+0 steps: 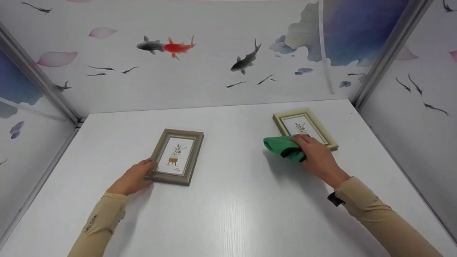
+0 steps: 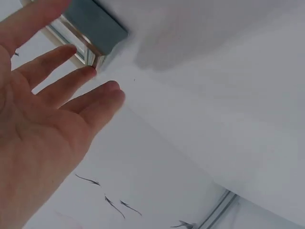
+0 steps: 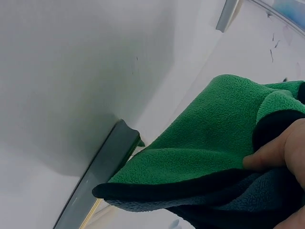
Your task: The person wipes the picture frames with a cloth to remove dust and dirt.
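Note:
On the left of the white table lies a brown picture frame (image 1: pixel 196 153), its print a potted plant on legs. My left hand (image 1: pixel 134 176) is at its lower left edge, fingertips overlapping the rim in the head view. Seen from the left wrist, that hand (image 2: pixel 47 114) has loosely extended fingers, with a picture frame (image 2: pixel 93 26) just past them. My right hand (image 1: pixel 321 157) pinches a folded green cloth (image 1: pixel 280 144) with dark edging. This cloth (image 3: pixel 209 124) covers part of the lower left side of a cream picture frame (image 1: pixel 319 125).
A white table (image 1: pixel 228 221) bears both frames, which lie apart. Behind it stands a wall panel (image 1: pixel 207 82) printed with fish and petals. Side panels meet it at metal corner posts (image 1: pixel 389 53).

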`<action>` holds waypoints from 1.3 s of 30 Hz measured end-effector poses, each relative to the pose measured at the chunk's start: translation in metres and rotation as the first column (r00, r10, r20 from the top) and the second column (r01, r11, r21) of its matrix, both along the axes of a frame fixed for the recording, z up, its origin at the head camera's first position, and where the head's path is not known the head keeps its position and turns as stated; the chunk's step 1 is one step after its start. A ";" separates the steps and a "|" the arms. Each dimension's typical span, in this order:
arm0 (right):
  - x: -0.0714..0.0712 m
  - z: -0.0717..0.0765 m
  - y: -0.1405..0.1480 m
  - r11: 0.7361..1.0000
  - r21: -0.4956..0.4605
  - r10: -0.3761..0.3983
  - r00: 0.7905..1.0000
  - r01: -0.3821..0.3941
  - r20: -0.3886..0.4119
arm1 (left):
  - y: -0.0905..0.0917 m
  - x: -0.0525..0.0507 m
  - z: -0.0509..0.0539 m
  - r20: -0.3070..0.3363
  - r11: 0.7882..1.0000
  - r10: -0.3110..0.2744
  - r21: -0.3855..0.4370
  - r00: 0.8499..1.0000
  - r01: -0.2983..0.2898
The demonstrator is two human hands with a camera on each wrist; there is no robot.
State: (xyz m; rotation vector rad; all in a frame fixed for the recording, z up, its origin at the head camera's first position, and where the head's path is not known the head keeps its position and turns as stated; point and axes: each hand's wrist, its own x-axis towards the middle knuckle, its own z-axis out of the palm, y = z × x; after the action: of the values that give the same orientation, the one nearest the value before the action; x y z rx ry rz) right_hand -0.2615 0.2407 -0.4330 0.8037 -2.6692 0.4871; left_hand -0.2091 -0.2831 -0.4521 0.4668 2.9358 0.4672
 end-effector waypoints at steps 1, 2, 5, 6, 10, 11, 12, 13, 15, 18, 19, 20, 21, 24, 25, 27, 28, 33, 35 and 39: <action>0.000 -0.001 0.000 1.000 0.002 0.001 1.000 -0.001 0.004 | 0.002 0.000 -0.002 -0.034 1.000 -0.005 -0.006 0.999 0.005; 0.000 -0.002 0.001 1.000 0.000 0.002 1.000 -0.002 0.005 | 0.005 0.001 -0.004 -0.066 1.000 -0.008 -0.024 0.998 0.006; 0.001 -0.003 0.003 1.000 -0.006 0.002 1.000 -0.002 0.002 | 0.022 0.004 -0.006 -0.136 0.994 -0.029 -0.110 0.990 0.014; 0.001 -0.003 0.004 1.000 -0.007 0.001 1.000 -0.001 0.001 | 0.029 0.006 -0.006 -0.147 0.990 -0.036 -0.137 0.989 0.016; 0.001 -0.002 0.006 1.000 -0.003 -0.005 1.000 0.005 0.015 | 0.058 0.014 -0.008 -0.170 0.979 -0.087 -0.195 0.982 0.053; 0.001 -0.002 0.007 1.000 -0.001 -0.007 1.000 0.007 0.021 | 0.065 0.016 -0.009 -0.180 0.977 -0.104 -0.201 0.978 0.067; 0.001 -0.002 0.007 1.000 0.002 -0.010 1.000 0.010 0.025 | 0.073 0.018 -0.010 -0.195 0.975 -0.122 -0.205 0.973 0.082; 0.001 -0.001 0.007 1.000 0.004 -0.010 1.000 0.010 0.027 | 0.080 0.020 -0.012 -0.217 0.972 -0.145 -0.214 0.965 0.098; 0.001 -0.001 0.006 1.000 0.005 -0.008 1.000 0.008 0.023 | 0.094 0.023 -0.014 -0.263 0.964 -0.186 -0.237 0.947 0.124; 0.001 -0.001 0.006 1.000 0.001 0.004 1.000 -0.004 0.011 | 0.112 0.026 -0.018 -0.342 0.950 -0.255 -0.261 0.904 0.169; 0.001 -0.001 0.006 1.000 -0.001 0.005 1.000 -0.005 0.009 | 0.118 0.026 -0.019 -0.366 0.945 -0.278 -0.269 0.888 0.185; 0.002 -0.001 0.005 1.000 -0.002 0.006 1.000 -0.006 0.011 | 0.124 0.027 -0.021 -0.387 0.942 -0.296 -0.271 0.873 0.199; 0.003 -0.002 0.006 1.000 -0.001 0.005 1.000 -0.005 0.011 | 0.129 0.027 -0.023 -0.408 0.939 -0.312 -0.271 0.858 0.213; 0.005 -0.002 0.005 1.000 0.002 0.000 1.000 0.000 0.024 | 0.146 0.028 -0.029 -0.474 0.926 -0.357 -0.291 0.805 0.240; 0.006 -0.002 0.005 1.000 0.003 -0.001 1.000 0.001 0.027 | 0.151 0.029 -0.029 -0.491 0.921 -0.372 -0.304 0.788 0.245; 0.006 -0.002 0.005 1.000 0.006 -0.005 1.000 0.004 0.028 | 0.162 0.030 -0.030 -0.516 0.910 -0.398 -0.330 0.759 0.253; 0.006 -0.002 0.005 1.000 0.007 -0.006 1.000 0.006 0.030 | 0.168 0.031 -0.030 -0.522 0.903 -0.411 -0.344 0.747 0.257; 0.006 -0.002 0.005 1.000 0.014 -0.017 0.999 0.017 0.035 | 0.195 0.037 -0.030 -0.522 0.870 -0.472 -0.405 0.710 0.281; 0.007 -0.002 0.004 1.000 0.014 -0.020 0.999 0.019 0.036 | 0.204 0.041 -0.030 -0.526 0.858 -0.494 -0.424 0.692 0.291; 0.007 -0.002 0.004 1.000 0.012 -0.014 1.000 0.013 0.019 | 0.221 0.051 -0.030 -0.541 0.832 -0.540 -0.463 0.645 0.307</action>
State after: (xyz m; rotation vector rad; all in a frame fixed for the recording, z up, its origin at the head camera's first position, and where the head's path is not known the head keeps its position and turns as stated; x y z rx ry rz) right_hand -0.2542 0.2448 -0.4350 0.7877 -2.6958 0.4790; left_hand -0.1582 -0.0619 -0.4824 1.5114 3.2266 -0.3440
